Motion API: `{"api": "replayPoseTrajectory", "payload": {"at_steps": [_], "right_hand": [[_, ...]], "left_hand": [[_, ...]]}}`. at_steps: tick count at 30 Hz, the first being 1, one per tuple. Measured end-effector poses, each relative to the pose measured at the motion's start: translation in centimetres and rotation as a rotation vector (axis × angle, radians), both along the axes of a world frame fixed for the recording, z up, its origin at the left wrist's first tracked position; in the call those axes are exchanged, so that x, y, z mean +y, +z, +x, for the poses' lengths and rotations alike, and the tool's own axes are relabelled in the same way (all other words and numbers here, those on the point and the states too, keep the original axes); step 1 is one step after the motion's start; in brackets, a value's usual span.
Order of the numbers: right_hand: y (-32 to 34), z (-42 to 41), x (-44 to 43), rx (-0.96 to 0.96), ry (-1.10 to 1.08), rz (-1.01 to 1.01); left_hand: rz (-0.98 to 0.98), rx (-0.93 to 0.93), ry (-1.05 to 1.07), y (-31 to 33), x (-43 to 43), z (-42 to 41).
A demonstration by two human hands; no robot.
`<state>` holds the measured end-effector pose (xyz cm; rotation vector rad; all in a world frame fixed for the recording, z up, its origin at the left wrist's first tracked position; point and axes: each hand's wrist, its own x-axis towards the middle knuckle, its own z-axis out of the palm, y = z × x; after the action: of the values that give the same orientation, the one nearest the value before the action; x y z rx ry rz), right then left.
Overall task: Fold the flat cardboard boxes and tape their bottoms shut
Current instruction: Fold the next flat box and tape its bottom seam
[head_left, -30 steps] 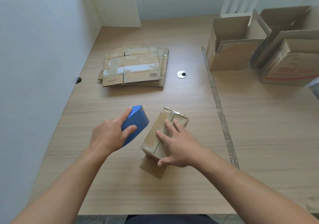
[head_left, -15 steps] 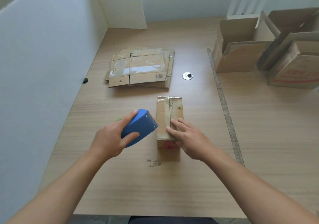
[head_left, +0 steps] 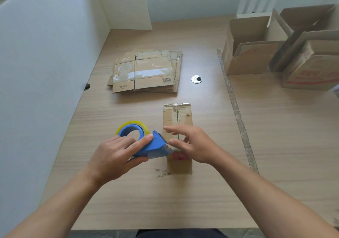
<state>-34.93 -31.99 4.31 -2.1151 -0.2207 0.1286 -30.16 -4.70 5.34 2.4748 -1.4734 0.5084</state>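
One tape dispenser (head_left: pixel 156 147) at cardboard box (head_left: pixel 177 115)

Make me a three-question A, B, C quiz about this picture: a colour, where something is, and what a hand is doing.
1. What colour is the tape dispenser? A red. B blue. C green.
2. Where is the stack of flat boxes? A beyond the folded box. B inside an open box. C on the floor.
3. What is the left hand doing? A resting flat on the table. B gripping the tape dispenser. C lifting a flat box.
Answers: B, its body is blue; A, the stack lies farther away than the folded box; B, its fingers curl round the dispenser.
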Motion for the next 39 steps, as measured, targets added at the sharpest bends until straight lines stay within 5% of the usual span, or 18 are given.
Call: {"api": "replayPoseTrajectory", "payload": {"at_steps": [12, 27, 39], "right_hand": [[0.2, 1.2, 0.8, 0.059, -0.049, 0.047], [-1.6, -3.3, -4.3, 0.228, -0.342, 0.161], [-4.1, -4.1, -4.2, 0.430, -0.635, 0.323]], "left_hand": [[0.024, 0.045, -0.036, 0.9, -0.1, -0.2], [0.304, 0.722, 0.156, 3.6, -1.8, 1.5], [0.450, 0.977, 0.240, 4.8, -4.1, 4.9]]}}
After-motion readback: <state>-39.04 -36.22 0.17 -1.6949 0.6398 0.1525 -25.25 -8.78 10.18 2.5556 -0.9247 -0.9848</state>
